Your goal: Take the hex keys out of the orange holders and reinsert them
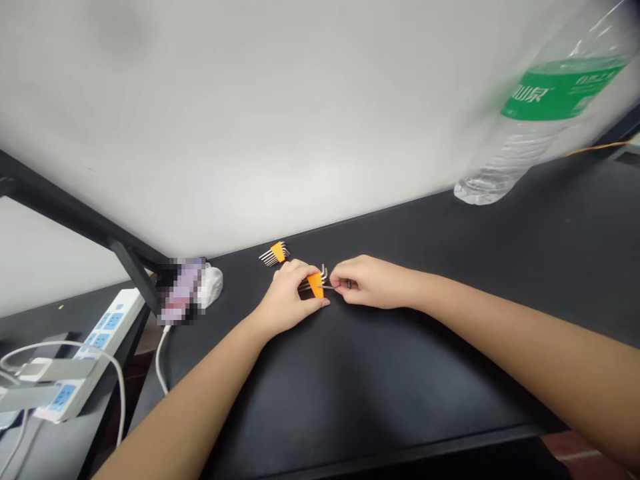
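Observation:
My left hand (286,300) grips an orange hex key holder (316,285) between thumb and fingers, low over the black table. Bent ends of a few hex keys stick out of its right side. Just to the right, my right hand (367,281) pinches a thin metal hex key (329,287), whose tip reaches the holder's face. Whether the tip sits in a hole I cannot tell. Behind my left hand lies a second orange holder with several silver hex keys (277,253) in it.
A large clear water bottle (520,140) with a green label stands by the wall at right. To the left are a crumpled white item (211,287), a blurred-out object, a white power strip (103,350) with plugs, cables and a black metal frame (75,220).

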{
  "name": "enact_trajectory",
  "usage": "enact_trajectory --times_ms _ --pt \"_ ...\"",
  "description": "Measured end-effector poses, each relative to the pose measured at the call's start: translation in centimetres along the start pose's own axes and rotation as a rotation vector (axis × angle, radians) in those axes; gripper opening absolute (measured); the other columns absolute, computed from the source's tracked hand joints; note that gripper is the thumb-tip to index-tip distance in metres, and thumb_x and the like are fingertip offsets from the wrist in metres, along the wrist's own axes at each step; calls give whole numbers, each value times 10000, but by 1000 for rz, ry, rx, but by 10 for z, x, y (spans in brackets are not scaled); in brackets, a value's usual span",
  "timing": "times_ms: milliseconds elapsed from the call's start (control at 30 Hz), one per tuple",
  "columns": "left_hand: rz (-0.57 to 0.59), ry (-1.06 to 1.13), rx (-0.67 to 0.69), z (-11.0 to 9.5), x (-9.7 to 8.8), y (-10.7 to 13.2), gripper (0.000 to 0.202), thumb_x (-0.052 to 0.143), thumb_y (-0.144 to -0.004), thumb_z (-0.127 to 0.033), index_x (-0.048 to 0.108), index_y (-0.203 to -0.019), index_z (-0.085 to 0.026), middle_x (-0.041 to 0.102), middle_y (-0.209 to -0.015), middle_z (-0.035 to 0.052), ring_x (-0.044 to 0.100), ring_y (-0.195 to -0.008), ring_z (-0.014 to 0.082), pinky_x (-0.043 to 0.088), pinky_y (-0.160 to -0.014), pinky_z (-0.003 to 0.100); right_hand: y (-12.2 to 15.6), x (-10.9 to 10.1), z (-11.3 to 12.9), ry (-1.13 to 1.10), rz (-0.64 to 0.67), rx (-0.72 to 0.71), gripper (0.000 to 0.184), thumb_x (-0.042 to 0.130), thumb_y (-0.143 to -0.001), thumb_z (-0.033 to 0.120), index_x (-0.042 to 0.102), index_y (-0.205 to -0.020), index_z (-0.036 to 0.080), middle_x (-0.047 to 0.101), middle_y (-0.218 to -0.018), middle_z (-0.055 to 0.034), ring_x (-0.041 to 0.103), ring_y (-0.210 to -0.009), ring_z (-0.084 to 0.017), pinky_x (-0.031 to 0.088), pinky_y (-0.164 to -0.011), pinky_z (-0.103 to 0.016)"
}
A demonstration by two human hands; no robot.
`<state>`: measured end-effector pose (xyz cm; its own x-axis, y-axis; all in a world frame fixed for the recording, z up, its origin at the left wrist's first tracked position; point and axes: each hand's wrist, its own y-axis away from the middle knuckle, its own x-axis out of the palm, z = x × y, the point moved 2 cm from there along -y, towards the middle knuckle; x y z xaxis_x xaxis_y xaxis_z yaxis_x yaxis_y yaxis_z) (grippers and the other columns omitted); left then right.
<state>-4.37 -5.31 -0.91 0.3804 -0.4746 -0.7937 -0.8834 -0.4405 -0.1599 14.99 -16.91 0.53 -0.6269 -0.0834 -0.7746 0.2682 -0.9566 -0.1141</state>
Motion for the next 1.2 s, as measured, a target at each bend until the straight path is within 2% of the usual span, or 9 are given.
enact_trajectory --times_ms 100,267,567,1200 --pt "-32 52 13 0 -1 2 481 855 -773 -367 651 -1188 -236 615 -1164 77 594 -1104 251 522 -997 441 1 2 -2 -15 -10 -1 69 563 -811 144 581 -773 199 595 -743 12 498 -638 -129 365 -623 -258" --pt "13 66 1 -1 -2 3 478 865 -766 -366 665 -1183 -245 608 -1160 66 610 -1075 229 542 -999 427 2 3 -7 -35 -22 -1 61 561 -812 155 584 -781 202 595 -742 22 495 -637 -123 373 -625 -249" --pt "13 139 17 -3 -2 6 500 879 -750 -346 672 -1192 -237 600 -1175 73 614 -1062 220 559 -975 415 4 3 -4 -30 -14 -17 61 552 -812 157 559 -766 198 583 -745 16 481 -643 -123 375 -631 -247" --pt "25 55 29 -8 -1 5 512 859 -761 -424 675 -1202 -239 609 -1153 77 618 -1010 224 565 -908 388 5 0 -9 -57 -1 10 47 571 -790 166 578 -756 197 605 -727 24 502 -644 -122 374 -637 -249"
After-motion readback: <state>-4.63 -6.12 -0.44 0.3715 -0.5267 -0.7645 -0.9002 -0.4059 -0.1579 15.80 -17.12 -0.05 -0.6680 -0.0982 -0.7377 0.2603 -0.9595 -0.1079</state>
